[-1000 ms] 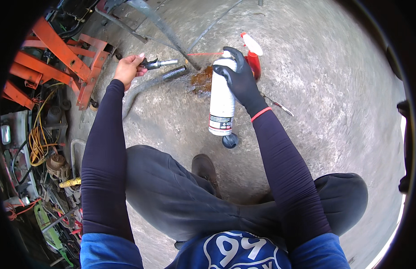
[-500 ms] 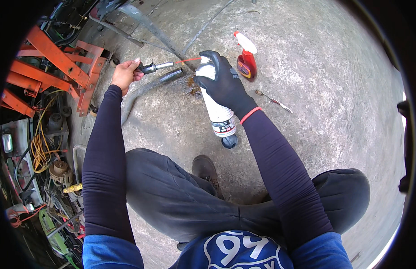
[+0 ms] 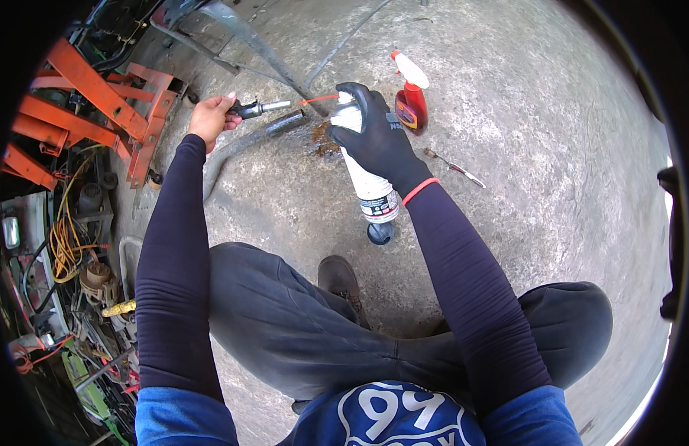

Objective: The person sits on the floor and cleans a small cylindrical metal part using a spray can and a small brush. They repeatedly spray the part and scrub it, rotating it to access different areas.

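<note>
Bare, my left hand [image 3: 212, 120] pinches a small black part [image 3: 261, 110] with a silver metal tube end that faces right. My right hand [image 3: 380, 141], in a black glove, is wrapped round a white spray can [image 3: 365, 175], a finger over its top. A thin red straw [image 3: 320, 99] runs from the can's nozzle toward the metal tip, leaving a small gap. Whether spray is coming out I cannot tell. Below the part, the open end of a bent grey pipe [image 3: 285, 123] lies close by. A brown wet stain [image 3: 327, 140] marks the concrete under the straw.
A red spray bottle [image 3: 412, 108] with a white trigger stands right of the can, near a small brush [image 3: 456, 168]. A dark round cap [image 3: 380, 235] shows by the can's base. Orange metal framing [image 3: 92, 93], yellow cable [image 3: 64, 238] and assorted parts crowd the left side.
Both hands, with the black part and the can, have shifted very slightly right. The grips look the same.
</note>
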`<act>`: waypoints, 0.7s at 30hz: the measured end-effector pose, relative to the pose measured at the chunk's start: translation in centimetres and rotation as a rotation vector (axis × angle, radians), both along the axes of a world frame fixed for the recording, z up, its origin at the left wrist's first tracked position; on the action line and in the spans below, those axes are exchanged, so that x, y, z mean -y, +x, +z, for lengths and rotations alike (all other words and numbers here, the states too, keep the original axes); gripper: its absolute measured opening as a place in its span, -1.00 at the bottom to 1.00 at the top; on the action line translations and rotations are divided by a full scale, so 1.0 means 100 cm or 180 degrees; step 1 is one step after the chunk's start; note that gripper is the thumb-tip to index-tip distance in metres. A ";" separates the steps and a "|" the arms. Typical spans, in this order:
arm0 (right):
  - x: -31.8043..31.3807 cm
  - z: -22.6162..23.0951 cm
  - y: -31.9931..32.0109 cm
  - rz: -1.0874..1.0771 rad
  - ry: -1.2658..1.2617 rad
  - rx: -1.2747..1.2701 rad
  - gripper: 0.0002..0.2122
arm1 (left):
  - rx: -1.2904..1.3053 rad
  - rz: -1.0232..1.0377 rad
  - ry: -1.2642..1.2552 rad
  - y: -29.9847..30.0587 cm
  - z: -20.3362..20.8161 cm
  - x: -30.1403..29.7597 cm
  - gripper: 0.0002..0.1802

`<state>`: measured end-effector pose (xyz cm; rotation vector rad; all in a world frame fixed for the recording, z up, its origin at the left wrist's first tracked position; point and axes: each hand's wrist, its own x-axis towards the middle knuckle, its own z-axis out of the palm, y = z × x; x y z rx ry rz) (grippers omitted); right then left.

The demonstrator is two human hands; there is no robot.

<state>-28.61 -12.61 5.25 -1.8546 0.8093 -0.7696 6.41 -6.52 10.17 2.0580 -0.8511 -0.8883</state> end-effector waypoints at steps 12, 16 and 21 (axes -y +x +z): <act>-0.004 -0.005 0.005 -0.0106 -0.0323 0.0143 -0.41 | 0.0017 -0.0052 0.0002 -0.002 0.000 0.001 -0.64; -0.004 -0.002 0.004 -0.0089 -0.0320 0.0107 -0.40 | 0.0034 -0.0044 -0.0003 -0.002 0.000 0.002 -0.63; -0.007 0.004 0.002 -0.0074 -0.0409 -0.0063 -0.38 | 0.0136 -0.0035 0.0153 -0.002 0.000 0.003 -0.62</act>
